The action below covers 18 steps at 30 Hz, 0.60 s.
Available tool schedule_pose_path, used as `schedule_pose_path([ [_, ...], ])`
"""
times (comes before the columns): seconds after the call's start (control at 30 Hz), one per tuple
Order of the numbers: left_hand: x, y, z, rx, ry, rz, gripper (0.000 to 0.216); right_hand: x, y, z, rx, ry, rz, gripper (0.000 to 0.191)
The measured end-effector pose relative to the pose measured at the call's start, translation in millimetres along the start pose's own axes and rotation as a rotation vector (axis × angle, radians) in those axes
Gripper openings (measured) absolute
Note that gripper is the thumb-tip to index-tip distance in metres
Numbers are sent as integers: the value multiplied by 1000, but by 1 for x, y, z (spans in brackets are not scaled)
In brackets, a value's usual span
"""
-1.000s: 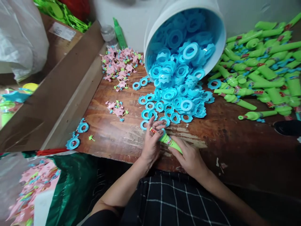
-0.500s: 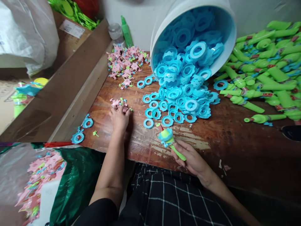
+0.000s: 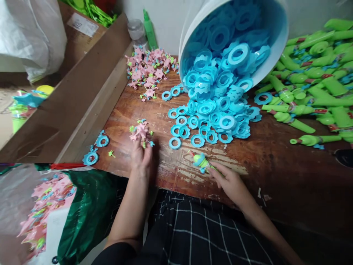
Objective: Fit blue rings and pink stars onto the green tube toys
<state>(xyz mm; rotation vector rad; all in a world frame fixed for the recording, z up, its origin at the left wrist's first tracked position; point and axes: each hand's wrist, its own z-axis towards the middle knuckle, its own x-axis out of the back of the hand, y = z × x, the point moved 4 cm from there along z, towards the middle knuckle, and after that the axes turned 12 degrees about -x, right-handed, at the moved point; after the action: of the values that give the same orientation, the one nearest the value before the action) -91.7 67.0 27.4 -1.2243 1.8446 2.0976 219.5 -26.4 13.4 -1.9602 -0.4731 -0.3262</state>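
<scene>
My left hand (image 3: 141, 156), palm turned partly up, holds a small cluster of pink star-shaped pieces (image 3: 141, 131) with tiny green and blue hand-like tips. Its fingers are curled and partly hidden by the pieces. My right hand (image 3: 230, 180) grips a bright green plastic toy (image 3: 200, 161) by its lower end. That toy has a blue scalloped collar and a thin reddish tip pointing up and left. Between and beyond the hands lie loose blue scalloped rings (image 3: 198, 140). One small green piece (image 3: 111, 154) rests on the table left of my left hand.
A white bucket (image 3: 280, 48) lies tipped, blue rings spilling onto the wooden table (image 3: 121, 117). Pink pieces (image 3: 150, 68) are heaped behind; green toys (image 3: 311, 92) are piled right. A cardboard wall (image 3: 74, 92) borders the left. Below it hangs a green bag (image 3: 88, 206).
My left hand has turned from palm down over the pink pieces to palm partly up, with pieces in its fingers. The green toy in my right hand has shifted slightly right and tilted lower.
</scene>
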Motion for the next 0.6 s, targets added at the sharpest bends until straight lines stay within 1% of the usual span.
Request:
schedule_pose_path([
  [0.03, -8, 2, -9, -38, -62, 45, 58, 3, 0, -1, -31, -7, 46, 50],
  [0.07, -16, 2, -20, -84, -148, 136, 68, 6, 0, -2, -46, -9, 79, 51],
  [0.1, -23, -2, -33, -121, -253, 261, 73, 10, 0, -4, -41, 2, 97, 51],
  [0.13, -29, -9, -48, -149, -373, 400, 72, 14, 0, -6, -17, 22, 95, 50],
  [0.2, -36, -29, -75, -222, -618, 658, 59, 24, 0, -10, 75, 71, 26, 47],
  [0.27, -38, -53, -96, -291, -828, 816, 45, 31, 3, -14, 173, 101, -108, 43],
  [0.3, -37, -63, -102, -309, -901, 857, 42, 32, 5, -16, 205, 105, -185, 42],
  [0.37, -34, -79, -106, -306, -978, 898, 41, 35, 12, -18, 223, 118, -310, 40],
  [0.43, -32, -85, -104, -299, -1001, 916, 45, 37, 16, -20, 217, 154, -380, 39],
  [0.5, -33, -85, -100, -299, -1019, 916, 48, 39, 16, -22, 233, 190, -400, 39],
  [0.6, -34, -82, -97, -305, -1056, 893, 51, 39, 9, -26, 272, 203, -399, 39],
])
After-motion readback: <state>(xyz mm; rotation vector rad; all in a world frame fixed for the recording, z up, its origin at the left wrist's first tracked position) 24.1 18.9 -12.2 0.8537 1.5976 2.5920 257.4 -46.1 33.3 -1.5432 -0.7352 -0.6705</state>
